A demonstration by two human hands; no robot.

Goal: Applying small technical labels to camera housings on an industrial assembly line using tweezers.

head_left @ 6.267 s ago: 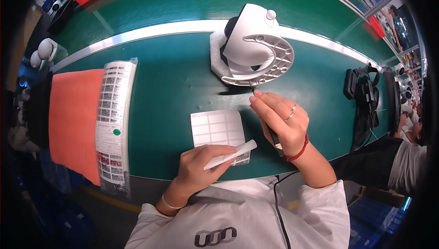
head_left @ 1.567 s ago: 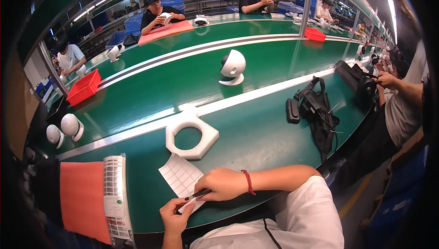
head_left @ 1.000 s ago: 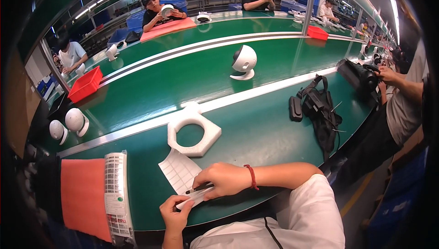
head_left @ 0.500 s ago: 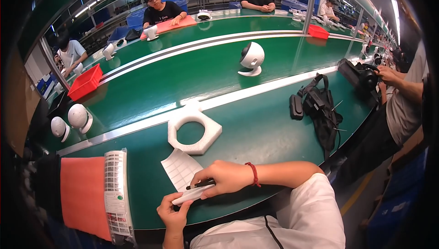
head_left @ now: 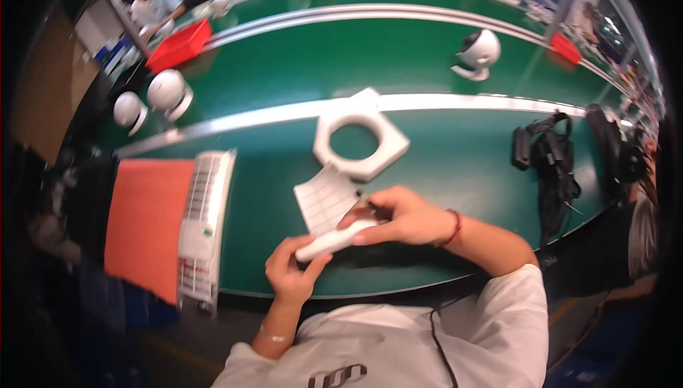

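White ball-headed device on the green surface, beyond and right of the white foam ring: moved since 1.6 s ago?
Yes, rightward: the white ball-headed device now stands farther right of the white foam ring, taken as the fixed mark.

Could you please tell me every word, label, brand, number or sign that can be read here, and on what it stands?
None can be read.
Label sheets at left: print too small and blurred.
White shirt: dark looped motif, no legible word.
Gridded sheet: no legible print.
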